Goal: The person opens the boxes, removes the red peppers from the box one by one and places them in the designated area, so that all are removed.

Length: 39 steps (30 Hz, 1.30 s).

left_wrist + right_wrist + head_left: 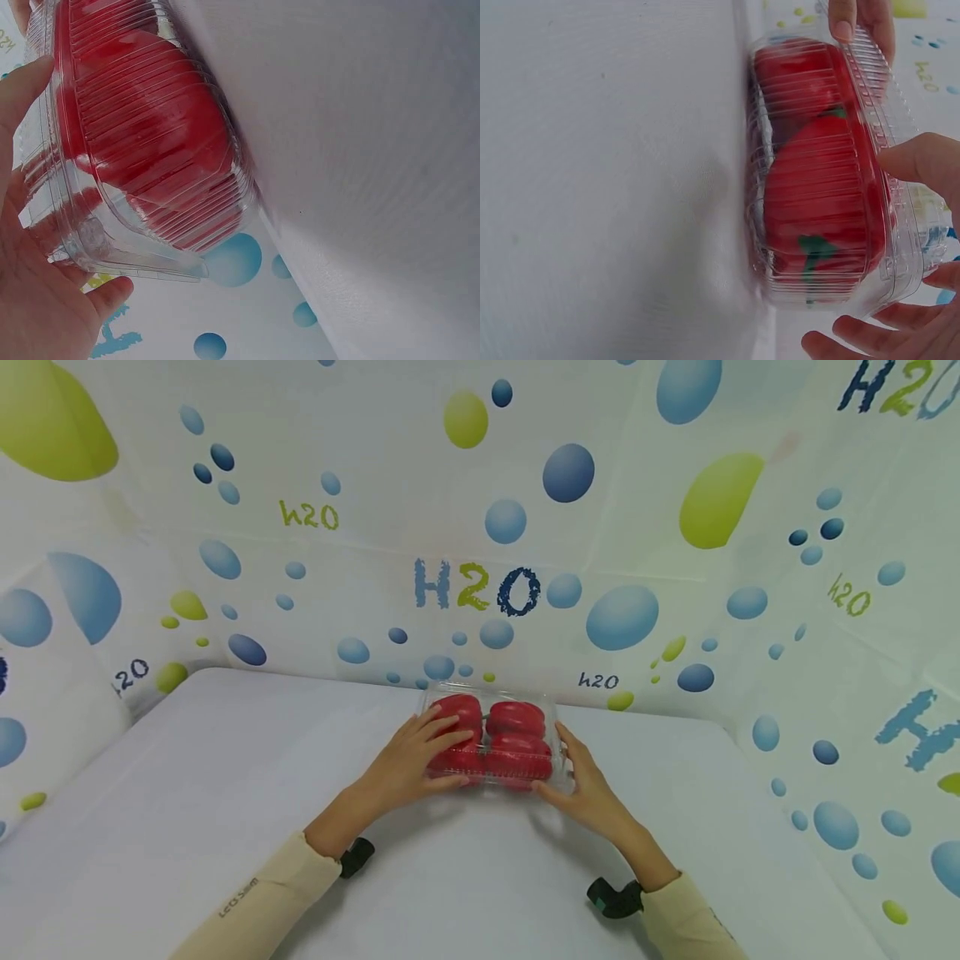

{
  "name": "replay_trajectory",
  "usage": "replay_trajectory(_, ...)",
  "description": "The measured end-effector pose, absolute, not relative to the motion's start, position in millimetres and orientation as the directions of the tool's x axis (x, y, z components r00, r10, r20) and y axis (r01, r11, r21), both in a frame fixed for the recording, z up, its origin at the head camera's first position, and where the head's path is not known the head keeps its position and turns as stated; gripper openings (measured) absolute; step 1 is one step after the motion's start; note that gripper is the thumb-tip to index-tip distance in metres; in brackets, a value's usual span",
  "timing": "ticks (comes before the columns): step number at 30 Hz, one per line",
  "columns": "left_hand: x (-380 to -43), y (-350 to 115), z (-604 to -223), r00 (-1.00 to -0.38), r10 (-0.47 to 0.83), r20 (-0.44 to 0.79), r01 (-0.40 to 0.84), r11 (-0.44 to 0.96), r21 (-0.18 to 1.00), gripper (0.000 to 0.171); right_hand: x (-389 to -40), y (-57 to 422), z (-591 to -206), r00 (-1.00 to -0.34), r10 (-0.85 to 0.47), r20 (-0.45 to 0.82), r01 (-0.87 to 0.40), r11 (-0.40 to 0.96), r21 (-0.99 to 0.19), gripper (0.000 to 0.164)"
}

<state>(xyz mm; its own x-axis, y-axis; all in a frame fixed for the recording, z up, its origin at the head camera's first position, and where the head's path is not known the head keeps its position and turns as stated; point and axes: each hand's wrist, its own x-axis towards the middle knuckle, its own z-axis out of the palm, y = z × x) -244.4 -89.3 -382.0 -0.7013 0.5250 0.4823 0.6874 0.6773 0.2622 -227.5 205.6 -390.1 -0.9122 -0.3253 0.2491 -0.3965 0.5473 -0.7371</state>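
Observation:
A clear plastic clamshell box point(557, 758) with ribbed walls stands near the back edge of the table. Several glossy red peppers point(517, 756) fill it, and green stems show through the wall in the right wrist view. My left hand point(408, 760) rests with spread fingers across the left part of the lid, its thumb along the front rim. At the box's right end is my right hand point(588, 789); its thumb point(911, 161) touches the front rim while the other fingers extend loosely along the side. Whether the lid is latched cannot be made out.
White cloth covers the table point(225, 760). Behind it and at both sides hangs a patterned sheet point(375, 460) with blue and green drops and H2O lettering. A black wrist-camera mount point(615, 897) sticks out under the right sleeve, another point(357, 857) under the left.

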Motion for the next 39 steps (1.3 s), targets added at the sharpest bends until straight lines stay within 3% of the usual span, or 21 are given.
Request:
replay_trajectory(24, -244.6, -88.7, -382.1, -0.714, 0.507, 0.483, 0.673, 0.687, 0.274, 0.073, -233.8, 206.2, -390.6, -0.886, -0.268, 0.38, -0.464, 0.495, -0.734, 0.083)
replay_trajectory(32, -243.3, -88.6, -384.7, -0.717, 0.511, 0.474, 0.672, 0.688, 0.274, 0.067, -233.1, 208.1, -388.5, -0.909, -0.19, 0.372, -0.416, 0.471, -0.778, 0.066)
replay_trajectory(39, -243.8, -88.3, -385.9, -0.715, 0.52, 0.466, 0.669, 0.702, 0.243, 0.065, -233.5, 209.8, -390.3, -0.891, -0.238, 0.387, -0.455, 0.454, -0.766, 0.077)
